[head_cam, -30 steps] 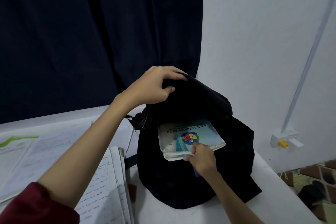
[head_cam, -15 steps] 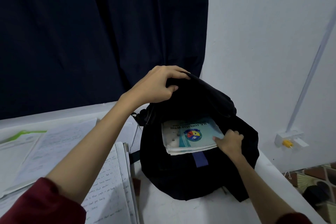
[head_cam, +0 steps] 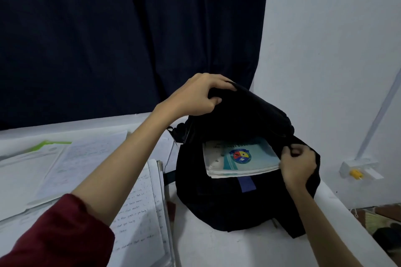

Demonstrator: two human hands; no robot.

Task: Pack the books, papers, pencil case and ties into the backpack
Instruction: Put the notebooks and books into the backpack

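The backpack (head_cam: 238, 197) is stood on the white worktop (head_cam: 217, 249), and its top flap is held up by the left hand (head_cam: 195, 97), whose grip is closed around the black fabric with fingers curled over the edge. The right hand (head_cam: 298, 166) is set at the right rim of the backpack's opening, its grip pinched on the black cloth there; nothing else is seen to be held by it. A stack of books (head_cam: 240, 158) is lodged in the mouth of the backpack, only partly sunk, with the lower edge left proud of the front panel. From here, the stack is judged likely to catch on the rim or slide back out if either hold on the fabric is let go before the books are pushed fully down. An open notebook (head_cam: 143, 212) and loose papers (head_cam: 65, 167) are left on the worktop to the left of the backpack, so the packing is judged far from done. The pencil case and ties cannot be made out.
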